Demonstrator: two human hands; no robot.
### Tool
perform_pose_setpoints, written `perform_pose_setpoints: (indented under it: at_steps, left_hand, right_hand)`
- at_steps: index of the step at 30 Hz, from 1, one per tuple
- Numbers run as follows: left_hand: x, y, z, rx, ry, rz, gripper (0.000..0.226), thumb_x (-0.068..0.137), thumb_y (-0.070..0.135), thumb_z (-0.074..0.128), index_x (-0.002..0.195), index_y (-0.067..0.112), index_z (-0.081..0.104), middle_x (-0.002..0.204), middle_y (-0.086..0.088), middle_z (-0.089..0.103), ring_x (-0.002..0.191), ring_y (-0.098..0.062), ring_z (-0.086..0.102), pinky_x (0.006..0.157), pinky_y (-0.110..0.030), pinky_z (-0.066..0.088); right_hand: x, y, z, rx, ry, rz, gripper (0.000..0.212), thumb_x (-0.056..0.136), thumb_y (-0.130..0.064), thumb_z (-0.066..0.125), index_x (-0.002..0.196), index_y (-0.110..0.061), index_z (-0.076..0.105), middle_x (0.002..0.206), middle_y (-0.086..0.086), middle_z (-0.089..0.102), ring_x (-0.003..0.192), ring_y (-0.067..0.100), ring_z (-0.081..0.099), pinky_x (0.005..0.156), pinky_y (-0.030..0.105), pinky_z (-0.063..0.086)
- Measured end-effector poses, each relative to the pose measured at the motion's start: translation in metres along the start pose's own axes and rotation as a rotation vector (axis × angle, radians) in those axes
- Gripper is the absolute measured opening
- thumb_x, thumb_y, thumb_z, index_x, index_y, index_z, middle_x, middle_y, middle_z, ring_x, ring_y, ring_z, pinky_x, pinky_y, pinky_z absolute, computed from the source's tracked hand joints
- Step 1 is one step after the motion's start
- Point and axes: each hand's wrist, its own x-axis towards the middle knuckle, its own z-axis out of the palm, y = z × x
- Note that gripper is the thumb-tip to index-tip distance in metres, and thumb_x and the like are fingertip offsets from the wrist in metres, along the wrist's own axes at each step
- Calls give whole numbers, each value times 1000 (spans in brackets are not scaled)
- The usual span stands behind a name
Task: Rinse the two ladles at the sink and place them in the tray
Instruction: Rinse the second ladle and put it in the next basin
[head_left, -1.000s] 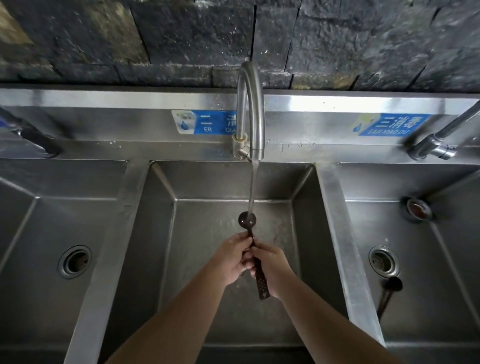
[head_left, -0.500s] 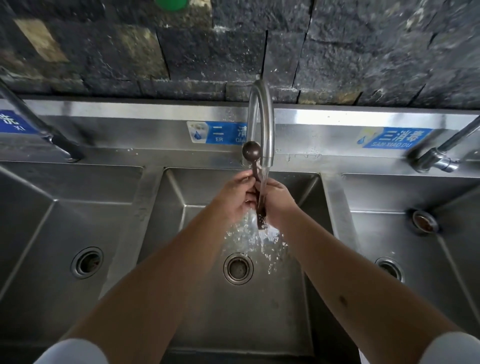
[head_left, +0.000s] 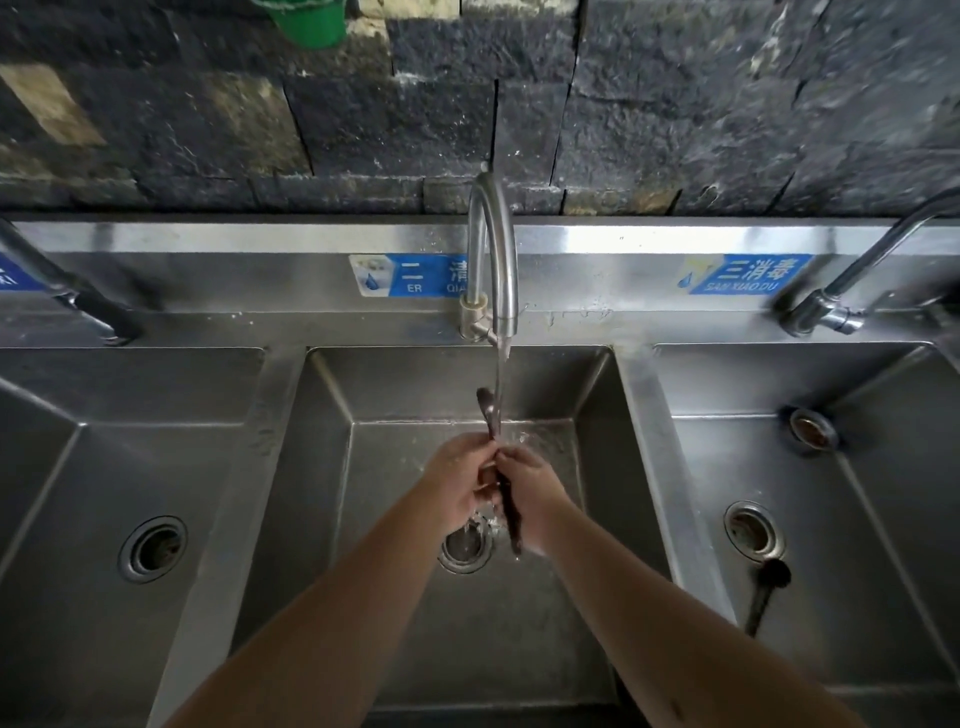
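From the head camera, everything hangs off the middle tap, a curved steel spout at the back of the middle basin. Water runs from its mouth in a thin stream and lands on a dark ladle held upright right under it. The ladle's small bowl is on top, just below the spout, and its handle runs down toward the drain, which lies under the hands.

The left hand is wrapped around the handle from the left of the stream, fingers curled tight on it. The right hand grips the same handle from the right, its fingertips meeting the left hand's just under the stream. Both are clenched on the ladle, and the handle's lower end sticks out below them, over the drain. Water splashes on the basin floor behind the hands.

Well right of the tap, in the right basin, the second ladle lies on the floor just in front of that basin's drain, touched by no hand.

Behind the tap, blue labels are stuck on the steel backsplash, and above that is a rough dark stone wall. A green bucket shows at the top edge, up and left of the tap.
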Motion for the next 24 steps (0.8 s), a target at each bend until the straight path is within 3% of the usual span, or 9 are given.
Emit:
perform_pose_setpoints:
  at_steps: [4,7,9,13,18,21,24]
  left_hand:
    - [-10,-40,1,11,88,-191,14,97,8,52,93,5,64,69,-10,64,48,-16,59,41,-26,46]
    - [-14,-64,0,64,96,-295,12,93,10,58,93,4,68,69,-8,68,58,-18,61,53,-30,49]
    - [-18,-76,5,65,80,-324,11,91,11,60,93,6,69,71,-7,69,62,-20,60,62,-32,48]
    - [-27,-90,26,16,19,-347,18,93,8,56,83,14,70,74,-7,69,69,-20,59,72,-34,45]
    - [-32,-95,60,-49,-92,-336,26,94,-1,49,83,10,69,79,-11,63,62,-16,50,63,-27,38]
    - [-28,-93,83,-40,-134,-269,19,96,2,49,94,10,67,82,-10,61,67,-15,48,67,-27,39]
    - [-22,-91,116,21,-251,-170,14,98,9,50,103,7,63,85,-14,61,72,-20,54,67,-29,44]
  right_hand:
    - [-21,36,-22,31,95,151,20,100,-12,52,95,-3,69,54,8,64,39,14,52,35,23,38]
    - [-36,50,-40,70,131,251,23,101,-13,51,99,3,68,56,10,65,40,15,53,36,25,41]
    - [-45,56,-50,25,181,254,21,97,-11,55,91,2,71,56,10,64,42,16,51,37,26,40]
    - [-63,57,-63,-304,269,122,14,83,-8,69,75,-16,78,54,2,67,39,12,51,41,25,39]
    - [-74,50,-88,-777,438,-123,39,84,-34,64,55,-61,61,51,-22,63,54,-4,58,45,14,36]
    - [-76,45,-110,-773,436,-243,38,87,-32,62,58,-56,62,56,-28,64,56,-11,60,43,9,38]
    - [-82,32,-142,-668,443,-294,20,90,-25,62,86,-39,76,61,-22,69,59,-10,62,50,6,40]
